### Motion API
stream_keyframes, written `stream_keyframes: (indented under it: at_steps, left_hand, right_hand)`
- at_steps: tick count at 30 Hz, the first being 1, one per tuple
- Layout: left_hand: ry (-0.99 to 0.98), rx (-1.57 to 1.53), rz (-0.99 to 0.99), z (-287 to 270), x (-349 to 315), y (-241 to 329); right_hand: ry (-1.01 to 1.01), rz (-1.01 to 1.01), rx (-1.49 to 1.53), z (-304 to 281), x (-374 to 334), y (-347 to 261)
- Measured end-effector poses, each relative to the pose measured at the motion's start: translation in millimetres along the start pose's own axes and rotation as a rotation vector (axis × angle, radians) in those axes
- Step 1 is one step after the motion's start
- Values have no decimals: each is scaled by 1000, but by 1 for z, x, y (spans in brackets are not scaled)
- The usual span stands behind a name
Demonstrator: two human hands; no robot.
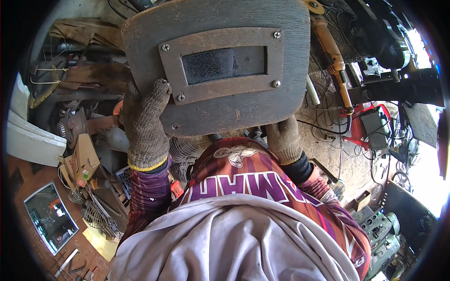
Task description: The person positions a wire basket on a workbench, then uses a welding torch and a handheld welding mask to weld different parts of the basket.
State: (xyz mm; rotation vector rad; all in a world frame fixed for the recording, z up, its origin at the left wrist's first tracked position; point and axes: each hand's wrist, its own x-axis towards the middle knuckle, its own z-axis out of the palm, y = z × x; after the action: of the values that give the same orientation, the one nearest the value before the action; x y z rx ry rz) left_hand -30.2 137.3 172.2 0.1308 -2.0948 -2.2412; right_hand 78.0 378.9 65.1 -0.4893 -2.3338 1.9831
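Note:
A wooden welding shield is raised in front of me, its dark rectangular lens set in a screwed-on wooden frame. My left hand, in a grey-brown knit glove with a yellow cuff edge, grips the shield's left side; its thumb lies on the face near a corner screw of the frame. At the lower right edge, my right hand, gloved the same way, reaches up behind the shield. Its fingers are mostly hidden by the wood, apparently closed on the back.
An orange angle grinder with a cord is to the right, near a red-and-grey machine. Coiled wire lies below the shield. At the lower left, a brown surface holds a framed mirror-like panel and a cardboard box.

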Motion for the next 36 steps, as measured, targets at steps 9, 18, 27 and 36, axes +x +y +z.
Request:
stream_keyframes:
  at_steps: [9,18,27,36]
  left_hand:
    - [-25,-22,-17,5,-4,3]
    - [-57,113,102,-6,-1,-7]
    - [-49,22,35,5,-8,0]
    - [-57,109,79,-8,-7,-9]
  right_hand:
    - [-32,-96,-130,-3,0,9]
    - [-104,-111,-194,-8,1,12]
    - [-38,-331,-419,-9,8,1]
    - [-45,-378,-553,-10,6,4]
